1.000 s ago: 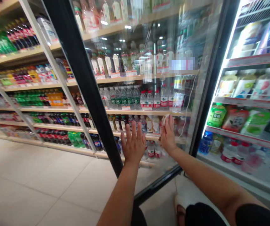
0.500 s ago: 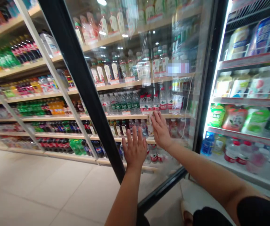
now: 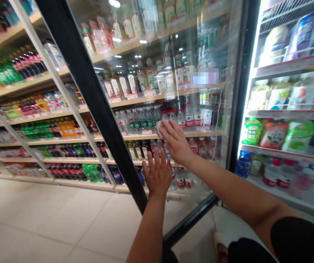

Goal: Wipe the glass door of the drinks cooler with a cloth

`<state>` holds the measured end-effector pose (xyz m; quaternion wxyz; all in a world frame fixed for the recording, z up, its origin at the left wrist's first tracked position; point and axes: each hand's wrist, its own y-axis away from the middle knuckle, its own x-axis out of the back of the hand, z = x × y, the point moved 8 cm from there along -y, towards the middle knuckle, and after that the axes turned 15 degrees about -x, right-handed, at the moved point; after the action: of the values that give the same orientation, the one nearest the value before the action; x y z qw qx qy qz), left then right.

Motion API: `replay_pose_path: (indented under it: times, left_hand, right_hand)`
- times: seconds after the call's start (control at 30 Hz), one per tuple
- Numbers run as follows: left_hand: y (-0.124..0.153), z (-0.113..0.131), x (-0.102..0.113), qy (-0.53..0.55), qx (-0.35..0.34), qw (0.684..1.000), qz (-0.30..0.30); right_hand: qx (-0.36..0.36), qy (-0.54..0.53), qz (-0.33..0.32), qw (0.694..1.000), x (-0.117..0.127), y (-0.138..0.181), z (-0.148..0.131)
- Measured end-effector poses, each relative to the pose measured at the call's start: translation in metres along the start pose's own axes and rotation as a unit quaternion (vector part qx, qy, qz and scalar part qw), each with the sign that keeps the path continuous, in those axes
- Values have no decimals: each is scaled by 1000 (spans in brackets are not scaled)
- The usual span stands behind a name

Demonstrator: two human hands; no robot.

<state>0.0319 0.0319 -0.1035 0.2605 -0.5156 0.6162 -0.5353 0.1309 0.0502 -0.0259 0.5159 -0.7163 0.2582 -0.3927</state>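
A glass cooler door [image 3: 135, 109] with a black frame [image 3: 91, 95] stands swung open in front of me. My left hand [image 3: 157, 171] lies flat on the lower part of the glass, fingers spread, with nothing in it. Higher up and to the right, my right hand [image 3: 177, 142] presses a small white cloth [image 3: 159, 129] against the pane. Only the edge of the cloth shows past the fingertips; the palm hides the rest.
Behind the glass and to the left, long shelves [image 3: 71, 141] hold rows of bottled drinks. At right is the lit cooler [image 3: 291, 151] with bottles on its racks. Pale floor tiles [image 3: 49, 215] spread below, and the door's bottom rail [image 3: 191, 219] runs near my legs.
My right hand has slid left across the glass with the cloth, which shows more now. My left hand has stayed in place. The view has shifted slightly.
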Motion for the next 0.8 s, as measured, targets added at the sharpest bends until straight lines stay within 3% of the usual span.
replay_pose_path:
  times: [0.1,0.27,0.33,0.4,0.5,0.57,0.63,0.73,0.8]
  left_hand:
    - [-1,0,0,4,-19,1000,2]
    - [3,-1,8,-6,-66,996,58]
    - [4,-2,11,15,-85,993,78]
    - [4,-3,12,30,-92,991,95]
    - [4,-5,13,35,-92,990,103]
    - [4,-4,15,33,-95,989,109]
    - [5,-3,17,32,-98,988,117]
    - [6,-3,15,27,-103,989,102]
    - [6,-3,11,18,-99,992,78]
  right_hand:
    - [25,7,-11,1000,2,-17,-8]
    - [121,39,-94,987,-16,57,18]
    - [173,48,-128,975,-19,72,25]
    - [177,54,-132,974,-14,57,26]
    - [116,50,-88,988,-3,14,21]
    - [93,44,-74,992,-5,11,17]
    - [124,33,-97,987,-17,43,16]
    - [254,5,-152,955,-35,116,19]
    - [313,7,-186,931,-37,139,27]
